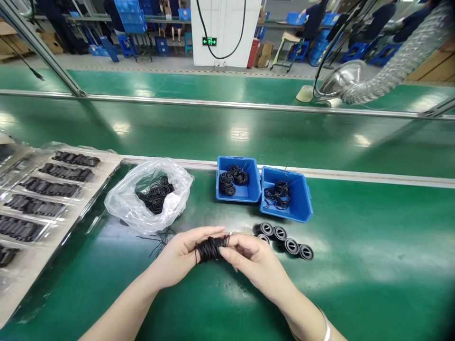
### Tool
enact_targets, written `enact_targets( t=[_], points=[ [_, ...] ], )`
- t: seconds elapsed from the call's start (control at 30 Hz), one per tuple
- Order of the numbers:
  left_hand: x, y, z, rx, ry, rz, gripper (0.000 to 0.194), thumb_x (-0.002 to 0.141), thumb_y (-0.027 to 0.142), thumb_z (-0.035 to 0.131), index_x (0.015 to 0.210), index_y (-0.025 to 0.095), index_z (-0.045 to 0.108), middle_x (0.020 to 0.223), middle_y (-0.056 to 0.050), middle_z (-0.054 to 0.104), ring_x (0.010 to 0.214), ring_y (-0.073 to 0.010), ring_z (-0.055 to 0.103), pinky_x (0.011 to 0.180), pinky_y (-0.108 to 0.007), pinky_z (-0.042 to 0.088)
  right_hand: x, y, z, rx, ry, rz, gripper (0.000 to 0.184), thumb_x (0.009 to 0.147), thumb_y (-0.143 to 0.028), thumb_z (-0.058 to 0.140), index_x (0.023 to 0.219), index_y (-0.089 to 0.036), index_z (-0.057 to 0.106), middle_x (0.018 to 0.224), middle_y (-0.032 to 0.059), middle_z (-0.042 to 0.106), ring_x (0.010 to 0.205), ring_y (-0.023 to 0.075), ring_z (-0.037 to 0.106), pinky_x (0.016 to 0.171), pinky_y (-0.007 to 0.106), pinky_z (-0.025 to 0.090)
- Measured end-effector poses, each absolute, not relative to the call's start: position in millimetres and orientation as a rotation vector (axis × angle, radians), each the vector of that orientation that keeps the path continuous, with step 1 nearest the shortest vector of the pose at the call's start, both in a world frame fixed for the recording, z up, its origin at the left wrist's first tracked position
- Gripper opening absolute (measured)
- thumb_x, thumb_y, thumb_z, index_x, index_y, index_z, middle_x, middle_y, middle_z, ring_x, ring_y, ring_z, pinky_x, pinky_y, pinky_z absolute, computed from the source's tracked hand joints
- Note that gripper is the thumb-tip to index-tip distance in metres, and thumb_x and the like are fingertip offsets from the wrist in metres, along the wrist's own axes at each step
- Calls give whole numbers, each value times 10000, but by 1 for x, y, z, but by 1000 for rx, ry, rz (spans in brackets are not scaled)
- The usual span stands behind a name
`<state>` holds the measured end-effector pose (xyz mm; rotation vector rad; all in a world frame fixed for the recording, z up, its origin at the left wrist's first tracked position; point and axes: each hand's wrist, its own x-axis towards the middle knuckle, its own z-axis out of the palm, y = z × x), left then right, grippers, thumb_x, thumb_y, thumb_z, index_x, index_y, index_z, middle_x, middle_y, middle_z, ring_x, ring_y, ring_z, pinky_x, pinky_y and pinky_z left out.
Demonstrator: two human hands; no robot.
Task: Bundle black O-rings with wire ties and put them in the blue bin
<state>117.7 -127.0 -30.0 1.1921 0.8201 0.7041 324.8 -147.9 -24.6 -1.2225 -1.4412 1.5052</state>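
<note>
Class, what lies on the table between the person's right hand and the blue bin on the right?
Round, ring-faced black parts lie on the green tabletop between the right hand and that blue bin, as the head view shows.

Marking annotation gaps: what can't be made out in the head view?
All in the head view:
- Left hand: inner side partly covered by the black cord bundle.
- Bundle's strand count: too fine, overlapping.
- One black round part: partly hidden by the right hand.
- Clear plastic bag: bottom covered by black cords.
- Co-workers: cut off by the top edge.
</note>
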Motion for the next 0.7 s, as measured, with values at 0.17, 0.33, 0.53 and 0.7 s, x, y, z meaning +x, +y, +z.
enact_targets(
  t=[0.17,0.33,0.53,0.7],
  points=[
    [115,-127,-29,1323,834,634,448,864,78,593,1239,286,722,1254,-38,735,1170,-270,673,1052,-395,498,327,-148,-26,-1247,-1313,1673,318,824,-416,746,681,-169,606,555,-52,475,509,89,371,497,236,278],
    [114,-126,-27,1544,897,684,431,839,51,595,1156,287,766,1114,-38,778,1022,-238,719,955,-343,543,327,-150,-28,-1241,-1265,1785,320,802,-428,770,692,-168,619,558,-27,603,434,79,477,467,217,365],
    [115,-126,-34,1554,895,817,426,816,22,592,1121,267,760,1121,-59,750,1006,-228,725,928,-332,557,325,-151,-26,-1154,-1203,1809,317,832,-472,739,847,-164,669,660,7,679,477,104,575,495,234,470],
    [115,-126,-33,1602,871,811,579,830,-24,525,1274,312,683,1311,-43,694,1207,-247,647,1047,-370,489,327,-150,-20,-1144,-1373,1694,396,942,-486,598,733,-164,694,583,6,634,511,117,573,562,253,485]
  ],
)
